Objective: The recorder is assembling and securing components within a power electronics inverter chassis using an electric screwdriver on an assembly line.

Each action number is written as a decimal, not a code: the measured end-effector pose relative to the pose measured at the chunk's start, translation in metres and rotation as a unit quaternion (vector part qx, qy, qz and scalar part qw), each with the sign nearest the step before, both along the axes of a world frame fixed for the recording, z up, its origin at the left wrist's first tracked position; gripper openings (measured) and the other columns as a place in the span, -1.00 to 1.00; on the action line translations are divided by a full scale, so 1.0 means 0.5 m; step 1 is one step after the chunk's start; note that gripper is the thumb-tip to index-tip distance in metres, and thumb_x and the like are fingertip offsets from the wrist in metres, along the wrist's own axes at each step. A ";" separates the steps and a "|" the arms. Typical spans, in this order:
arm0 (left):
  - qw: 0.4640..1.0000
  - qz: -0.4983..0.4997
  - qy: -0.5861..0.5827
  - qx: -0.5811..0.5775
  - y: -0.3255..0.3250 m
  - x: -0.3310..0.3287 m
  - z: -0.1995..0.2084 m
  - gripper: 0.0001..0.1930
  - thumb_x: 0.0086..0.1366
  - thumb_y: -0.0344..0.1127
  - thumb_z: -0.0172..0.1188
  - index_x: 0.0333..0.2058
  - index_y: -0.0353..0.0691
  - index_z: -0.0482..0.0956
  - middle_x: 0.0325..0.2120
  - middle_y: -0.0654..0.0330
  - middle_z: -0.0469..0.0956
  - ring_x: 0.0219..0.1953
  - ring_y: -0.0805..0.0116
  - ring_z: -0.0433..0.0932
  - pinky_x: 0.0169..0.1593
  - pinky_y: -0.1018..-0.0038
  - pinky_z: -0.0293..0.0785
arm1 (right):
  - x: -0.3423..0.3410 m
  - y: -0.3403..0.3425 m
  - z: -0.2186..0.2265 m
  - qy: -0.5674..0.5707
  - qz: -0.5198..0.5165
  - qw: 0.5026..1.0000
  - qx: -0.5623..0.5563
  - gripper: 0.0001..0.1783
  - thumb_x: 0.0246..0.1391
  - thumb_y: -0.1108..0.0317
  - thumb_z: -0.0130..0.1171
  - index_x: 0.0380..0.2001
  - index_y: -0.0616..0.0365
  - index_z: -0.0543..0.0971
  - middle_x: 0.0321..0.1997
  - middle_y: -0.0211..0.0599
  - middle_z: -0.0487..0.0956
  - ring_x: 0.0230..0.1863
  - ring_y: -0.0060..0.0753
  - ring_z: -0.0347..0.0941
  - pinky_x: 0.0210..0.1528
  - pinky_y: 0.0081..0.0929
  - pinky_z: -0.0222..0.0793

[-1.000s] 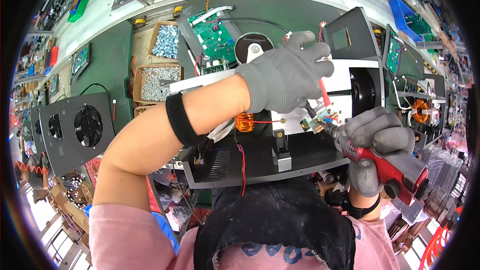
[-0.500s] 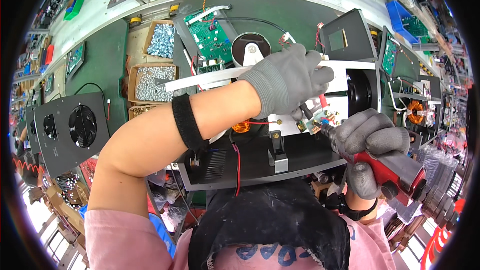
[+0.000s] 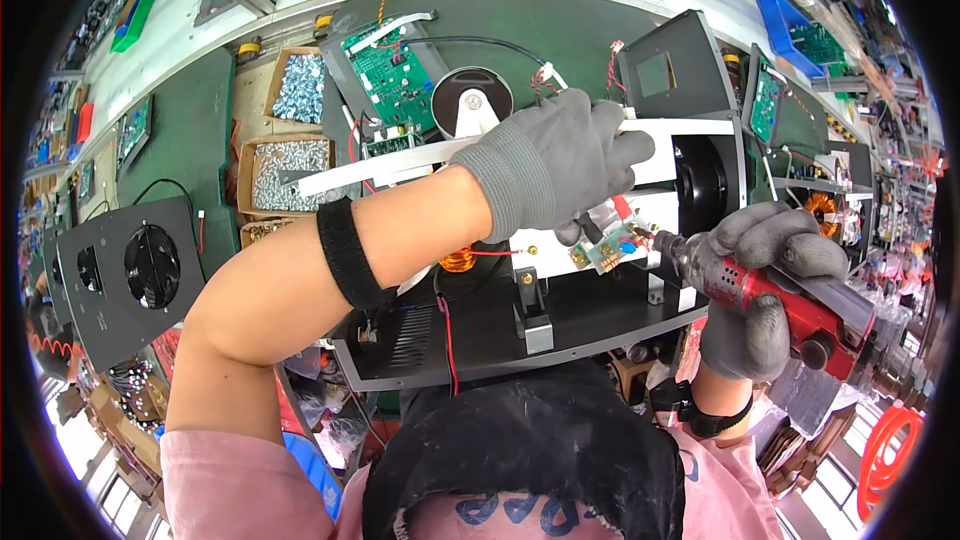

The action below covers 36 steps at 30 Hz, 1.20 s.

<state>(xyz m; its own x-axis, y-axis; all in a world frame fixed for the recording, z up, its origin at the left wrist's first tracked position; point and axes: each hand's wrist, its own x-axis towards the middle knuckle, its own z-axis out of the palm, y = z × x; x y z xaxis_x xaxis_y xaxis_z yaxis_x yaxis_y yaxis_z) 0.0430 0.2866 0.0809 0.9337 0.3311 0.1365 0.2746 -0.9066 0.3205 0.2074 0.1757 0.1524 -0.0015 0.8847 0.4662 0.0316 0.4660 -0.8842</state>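
My left hand, in a grey glove, reaches across the black metal chassis. Its fingers are curled, and what they hold, if anything, is hidden under the palm. By its thumb lie a black part, a red-sleeved piece and a small circuit board with brass-coloured fittings. Also gloved, my right hand is wrapped round a red power screwdriver. The tool points left, its tip close to the board's right edge; whether they touch I cannot tell. A white strip passes under my left wrist.
Boxes of screws stand left of the chassis, near a green circuit board and a round black part. A black fan panel lies at the far left. A red coiled hose hangs at the lower right.
The screwdriver in my right hand has drawn back to the right, showing more of the small board. My left hand stays over the chassis. The whole view has shifted slightly.
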 end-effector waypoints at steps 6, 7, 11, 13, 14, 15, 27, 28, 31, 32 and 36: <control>1.000 0.012 -0.006 0.008 -0.001 0.003 0.009 -0.70 -0.14 -0.16 0.28 -0.39 -0.12 0.55 -0.37 0.31 0.36 -0.33 0.29 0.44 -0.28 0.42 0.49 | 0.000 0.001 -0.002 0.018 -0.048 0.999 -0.008 -0.54 -0.13 0.32 0.34 -0.21 0.16 0.33 -0.40 -0.15 0.43 -0.36 -0.20 0.43 -0.45 -0.39 0.44; 1.000 0.012 -0.006 0.008 -0.001 0.004 0.005 -0.70 -0.14 -0.16 0.28 -0.39 -0.12 0.55 -0.37 0.31 0.36 -0.33 0.29 0.44 -0.28 0.42 0.49 | -0.001 0.001 -0.003 0.018 -0.048 0.999 -0.009 -0.54 -0.13 0.32 0.34 -0.21 0.16 0.33 -0.40 -0.15 0.43 -0.36 -0.20 0.43 -0.45 -0.39 0.44; 1.000 -0.017 -0.003 0.024 0.003 0.006 -0.003 -0.64 -0.21 -0.12 0.31 -0.39 -0.14 0.55 -0.39 0.32 0.36 -0.33 0.31 0.44 -0.30 0.41 0.47 | 0.002 0.012 -0.012 0.036 -0.041 0.998 -0.022 -0.57 -0.10 0.34 0.31 -0.24 0.19 0.31 -0.43 -0.15 0.42 -0.43 -0.28 0.40 -0.47 -0.42 0.43; 0.999 -0.011 0.014 0.028 0.002 0.005 -0.001 -0.63 -0.22 -0.11 0.32 -0.39 -0.15 0.55 -0.39 0.32 0.36 -0.32 0.31 0.43 -0.31 0.40 0.47 | 0.001 0.017 -0.012 0.034 -0.023 0.999 -0.009 -0.59 -0.09 0.36 0.30 -0.26 0.20 0.30 -0.44 -0.14 0.41 -0.45 -0.31 0.39 -0.49 -0.44 0.42; 1.000 -0.007 0.007 0.027 0.001 0.004 0.000 -0.62 -0.23 -0.11 0.33 -0.39 -0.14 0.55 -0.38 0.33 0.36 -0.32 0.32 0.43 -0.30 0.41 0.45 | -0.002 0.018 -0.009 0.026 -0.023 0.999 -0.024 -0.61 -0.10 0.32 0.25 -0.27 0.18 0.30 -0.46 -0.19 0.38 -0.45 -0.30 0.37 -0.50 -0.43 0.40; 1.000 -0.003 0.000 0.028 -0.001 0.003 0.002 -0.61 -0.24 -0.10 0.33 -0.39 -0.13 0.55 -0.38 0.34 0.36 -0.31 0.33 0.42 -0.30 0.42 0.44 | -0.004 0.019 -0.007 0.019 -0.022 0.999 -0.039 -0.63 -0.11 0.28 0.21 -0.28 0.17 0.30 -0.47 -0.23 0.35 -0.45 -0.29 0.35 -0.52 -0.41 0.38; 0.994 -0.068 0.080 0.014 0.004 0.011 0.039 -0.41 -0.24 0.07 0.36 -0.12 0.12 0.57 -0.29 0.31 0.37 -0.14 0.32 0.34 -0.15 0.40 0.35 | 0.012 0.011 -0.006 -0.041 0.023 0.999 -0.015 -0.70 -0.15 0.59 0.16 -0.33 0.23 0.30 -0.35 -0.19 0.40 -0.41 -0.36 0.40 -0.32 -0.41 0.45; 0.994 -0.072 0.080 0.015 0.004 0.013 0.036 -0.41 -0.24 0.07 0.36 -0.12 0.12 0.57 -0.29 0.31 0.37 -0.14 0.32 0.34 -0.15 0.40 0.35 | 0.019 0.014 -0.011 -0.071 0.066 0.995 0.036 -0.71 -0.16 0.61 0.14 -0.34 0.24 0.30 -0.33 -0.18 0.41 -0.40 -0.36 0.40 -0.30 -0.42 0.45; 0.995 -0.068 0.075 0.022 0.007 0.018 0.032 -0.44 -0.19 0.07 0.36 -0.13 0.11 0.57 -0.28 0.31 0.39 -0.14 0.30 0.34 -0.14 0.39 0.35 | 0.014 -0.002 0.002 -0.001 -0.027 0.999 -0.044 -0.65 -0.16 0.56 0.13 -0.24 0.23 0.30 -0.30 -0.08 0.46 -0.38 -0.27 0.45 -0.30 -0.43 0.45; 0.993 -0.077 0.092 0.020 0.010 0.017 0.036 -0.46 -0.17 0.06 0.35 -0.13 0.10 0.57 -0.27 0.31 0.40 -0.14 0.29 0.33 -0.13 0.39 0.35 | 0.007 0.003 0.006 0.028 -0.064 0.997 -0.032 -0.63 -0.14 0.51 0.13 -0.20 0.23 0.30 -0.29 -0.04 0.47 -0.35 -0.24 0.47 -0.28 -0.44 0.45; 0.991 -0.092 0.100 -0.002 0.012 0.015 0.048 -0.50 -0.14 0.04 0.33 -0.16 0.04 0.59 -0.27 0.31 0.43 -0.13 0.25 0.33 -0.13 0.38 0.35 | 0.002 -0.027 -0.003 0.033 -0.110 0.993 0.019 -0.50 -0.15 0.31 0.29 -0.14 0.18 0.33 -0.28 -0.03 0.48 -0.28 -0.17 0.48 -0.23 -0.25 0.45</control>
<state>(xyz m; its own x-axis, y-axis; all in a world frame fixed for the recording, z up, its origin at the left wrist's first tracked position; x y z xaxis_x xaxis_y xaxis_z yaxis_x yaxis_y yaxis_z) 0.0505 0.2928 0.1049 0.9866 0.1523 -0.0587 0.1627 -0.9464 0.2791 0.2085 0.1623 0.1508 0.2206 0.8421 0.4921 0.0793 0.4874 -0.8696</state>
